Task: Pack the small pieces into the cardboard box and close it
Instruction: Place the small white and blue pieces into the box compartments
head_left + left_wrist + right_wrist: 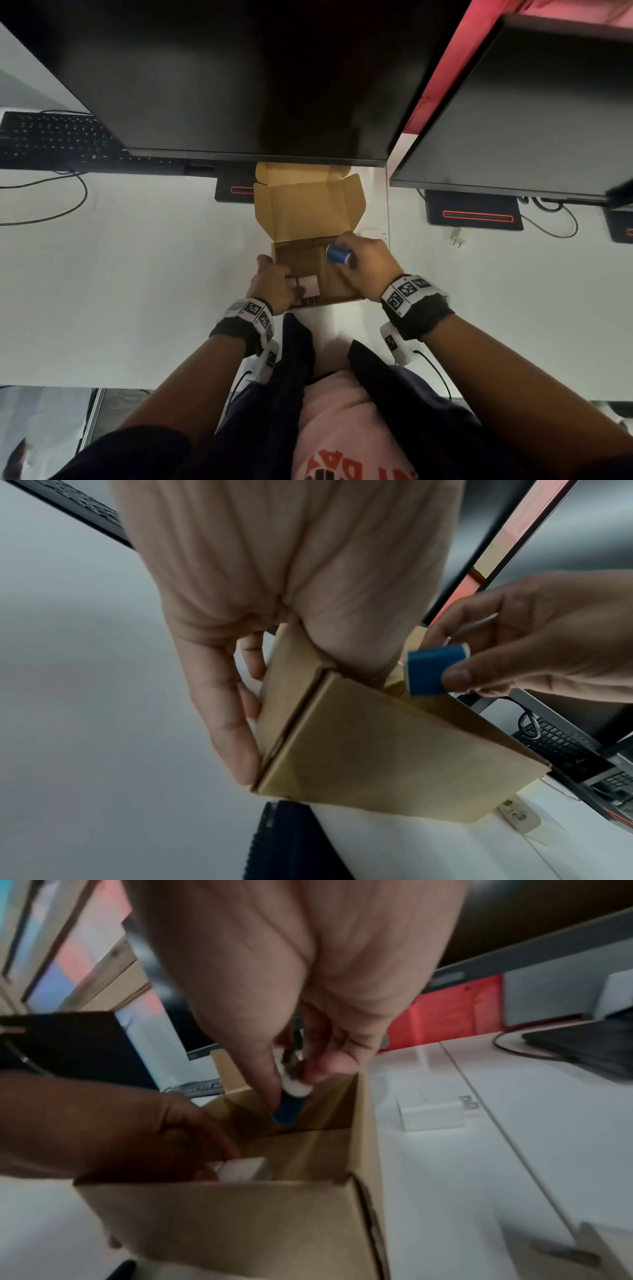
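Note:
An open cardboard box [337,289] sits on the white table, its lid [308,205] standing up at the back. My left hand [275,279] grips the box's left wall, fingers [240,737] outside and thumb inside. White pieces [308,285] lie in the near left corner of the box, also seen in the right wrist view [243,1171]. My right hand [352,255] pinches a blue piece [337,254] with a white end [294,1087] and holds it over the box's far right part, just above the rim.
Two dark monitors [239,78] [534,113] overhang the back of the table, with their stands [474,212] behind the box. A black keyboard [58,140] and cable lie at the far left. A white plug adapter [457,238] rests right of the box.

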`<move>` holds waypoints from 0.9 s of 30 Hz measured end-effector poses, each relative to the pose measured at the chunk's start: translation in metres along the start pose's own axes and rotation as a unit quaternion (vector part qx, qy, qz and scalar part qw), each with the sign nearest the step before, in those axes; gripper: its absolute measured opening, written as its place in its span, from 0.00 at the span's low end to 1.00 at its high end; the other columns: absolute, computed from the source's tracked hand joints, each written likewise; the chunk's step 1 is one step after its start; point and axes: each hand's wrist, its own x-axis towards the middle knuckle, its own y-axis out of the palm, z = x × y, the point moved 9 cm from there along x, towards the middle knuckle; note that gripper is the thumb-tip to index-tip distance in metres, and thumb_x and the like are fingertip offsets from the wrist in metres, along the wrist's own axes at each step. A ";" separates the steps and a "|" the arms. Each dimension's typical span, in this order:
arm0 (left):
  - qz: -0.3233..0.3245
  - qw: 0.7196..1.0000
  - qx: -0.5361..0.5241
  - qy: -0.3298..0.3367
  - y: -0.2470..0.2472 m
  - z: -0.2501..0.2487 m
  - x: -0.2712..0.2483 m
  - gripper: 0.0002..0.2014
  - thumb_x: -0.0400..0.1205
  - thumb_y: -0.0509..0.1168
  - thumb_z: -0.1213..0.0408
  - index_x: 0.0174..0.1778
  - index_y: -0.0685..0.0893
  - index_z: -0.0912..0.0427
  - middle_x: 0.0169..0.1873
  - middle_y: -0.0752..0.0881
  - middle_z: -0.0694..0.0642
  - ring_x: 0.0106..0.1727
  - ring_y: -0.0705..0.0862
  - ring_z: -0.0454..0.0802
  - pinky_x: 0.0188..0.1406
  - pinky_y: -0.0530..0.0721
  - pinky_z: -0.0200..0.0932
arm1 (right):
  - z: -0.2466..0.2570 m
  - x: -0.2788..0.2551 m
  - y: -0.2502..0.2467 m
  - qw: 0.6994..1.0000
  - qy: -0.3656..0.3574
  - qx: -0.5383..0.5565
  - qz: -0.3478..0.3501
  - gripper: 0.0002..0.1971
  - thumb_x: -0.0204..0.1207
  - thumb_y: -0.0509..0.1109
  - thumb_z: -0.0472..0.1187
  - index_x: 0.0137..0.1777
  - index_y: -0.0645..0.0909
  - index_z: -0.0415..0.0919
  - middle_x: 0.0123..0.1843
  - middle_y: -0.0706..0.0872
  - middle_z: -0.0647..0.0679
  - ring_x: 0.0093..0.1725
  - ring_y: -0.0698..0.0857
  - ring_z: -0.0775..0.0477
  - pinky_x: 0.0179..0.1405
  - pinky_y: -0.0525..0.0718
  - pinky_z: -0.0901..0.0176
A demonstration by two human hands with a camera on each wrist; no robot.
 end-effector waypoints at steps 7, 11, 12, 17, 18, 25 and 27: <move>-0.001 1.000 0.006 0.005 -0.001 0.000 -0.002 0.24 0.77 0.74 0.49 0.66 0.83 0.55 0.66 0.65 0.57 0.52 0.78 0.58 0.59 0.77 0.45 | 0.008 0.009 0.063 0.953 0.017 -0.208 0.218 0.05 0.78 0.69 0.32 0.47 0.87 0.35 0.49 0.89 0.40 0.49 0.88 0.40 0.43 0.84 0.56; -0.002 1.000 0.014 0.006 -0.002 -0.002 -0.003 0.21 0.77 0.74 0.51 0.64 0.85 0.55 0.65 0.65 0.58 0.49 0.78 0.59 0.61 0.79 0.49 | 0.004 0.009 0.083 0.929 0.034 -0.218 0.297 0.05 0.76 0.70 0.29 0.49 0.87 0.32 0.49 0.89 0.38 0.49 0.89 0.39 0.45 0.87 0.56; -0.002 1.000 0.014 0.004 -0.002 -0.001 -0.003 0.21 0.77 0.74 0.51 0.64 0.85 0.55 0.65 0.65 0.58 0.50 0.80 0.61 0.61 0.79 0.49 | 0.003 0.011 0.086 0.930 0.036 -0.213 0.298 0.05 0.76 0.71 0.29 0.50 0.87 0.32 0.50 0.89 0.38 0.50 0.89 0.39 0.46 0.87 0.55; 0.002 1.000 0.017 0.007 -0.003 -0.004 -0.005 0.21 0.78 0.73 0.51 0.65 0.85 0.54 0.66 0.65 0.59 0.54 0.81 0.65 0.63 0.79 0.51 | -0.004 0.024 0.093 0.960 0.009 -0.171 0.223 0.22 0.70 0.76 0.33 0.66 0.81 0.39 0.61 0.86 0.37 0.59 0.87 0.35 0.57 0.88 0.45; 0.003 1.000 0.016 0.009 -0.003 -0.005 -0.006 0.20 0.78 0.73 0.52 0.65 0.86 0.53 0.66 0.65 0.59 0.53 0.80 0.63 0.63 0.78 0.51 | -0.005 0.024 0.092 0.965 0.006 -0.161 0.208 0.24 0.70 0.76 0.33 0.67 0.80 0.40 0.63 0.85 0.37 0.61 0.86 0.34 0.59 0.87 0.43; 0.002 1.000 0.013 0.017 -0.002 -0.004 -0.005 0.18 0.78 0.73 0.51 0.62 0.86 0.52 0.63 0.64 0.57 0.50 0.78 0.59 0.59 0.77 0.47 | -0.014 0.019 0.087 0.971 0.017 -0.167 0.168 0.17 0.73 0.73 0.31 0.62 0.84 0.39 0.65 0.84 0.37 0.59 0.87 0.35 0.58 0.88 0.44; 0.001 1.000 0.010 0.017 -0.002 -0.005 -0.005 0.17 0.78 0.73 0.51 0.61 0.86 0.52 0.61 0.64 0.56 0.51 0.78 0.59 0.60 0.78 0.48 | -0.015 0.015 0.088 0.965 0.026 -0.189 0.182 0.08 0.76 0.71 0.32 0.53 0.87 0.37 0.56 0.87 0.39 0.53 0.88 0.37 0.53 0.89 0.46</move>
